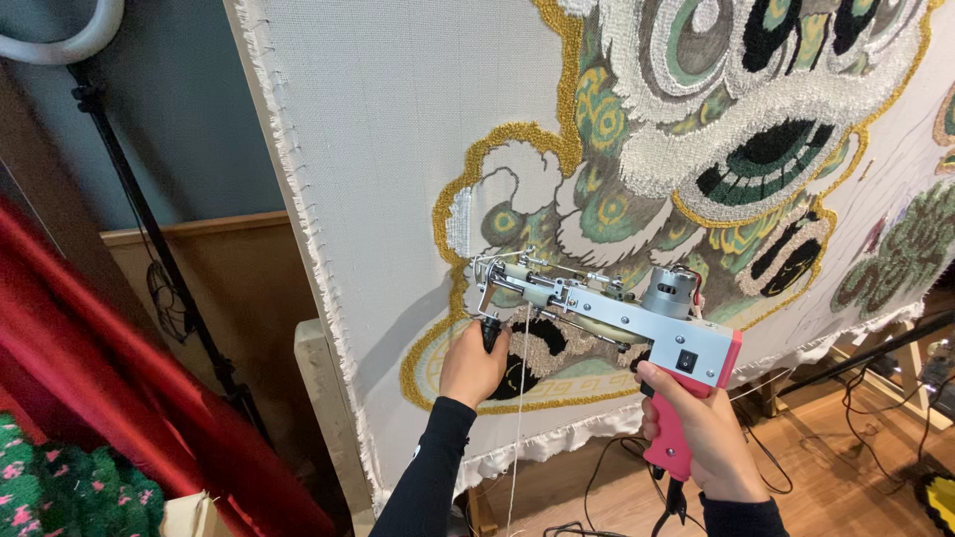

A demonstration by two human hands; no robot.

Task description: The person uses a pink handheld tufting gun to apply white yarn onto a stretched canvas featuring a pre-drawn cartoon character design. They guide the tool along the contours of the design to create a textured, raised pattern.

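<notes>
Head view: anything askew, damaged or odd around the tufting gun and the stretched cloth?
Nothing stands out. The left hand grips the front handle and the right hand the pink grip of the tufting gun, its tip against the stretched cloth. The yarn hangs straight down. The frayed cloth edge looks ordinary.

tufting gun (617, 308): grey metal body, pink grip, silver motor on top, black switch on side
pose: roughly level, needle end pointing left, pressed against cloth
cloth (398, 149): off-white, stretched upright on frame, partly tufted in gold, green, white, black
</notes>
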